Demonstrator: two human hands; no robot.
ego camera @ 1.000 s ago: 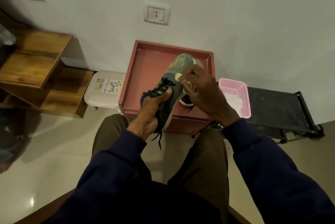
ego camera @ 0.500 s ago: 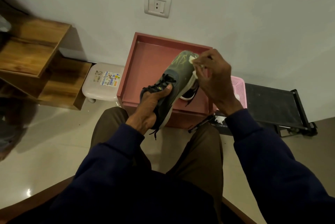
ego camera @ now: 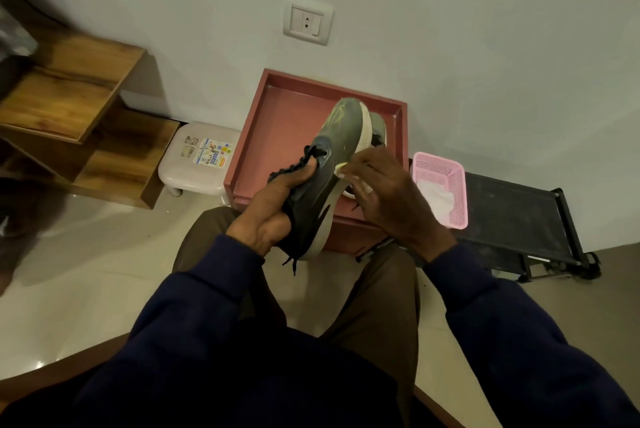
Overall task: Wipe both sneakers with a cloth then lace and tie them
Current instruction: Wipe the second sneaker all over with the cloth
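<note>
Right now my left hand point(ego camera: 266, 216) grips the sneaker point(ego camera: 322, 185) over the red bench's point(ego camera: 277, 123) near edge, and my right hand point(ego camera: 384, 195) holds the cloth point(ego camera: 341, 168) against its sole, half hiding the second sneaker point(ego camera: 378, 126) on the bench. A pink basket point(ego camera: 457, 185) sits to its right and a white stool point(ego camera: 194, 168) to its left.

Left hand point(ego camera: 273, 209), right hand point(ego camera: 388, 195), both gripping.

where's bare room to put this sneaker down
The tray's left half, between its left rim and the held sneaker, is bare. So is the black rack right of the pink basket. Crowded: the tray's right side, with the second sneaker.
</note>
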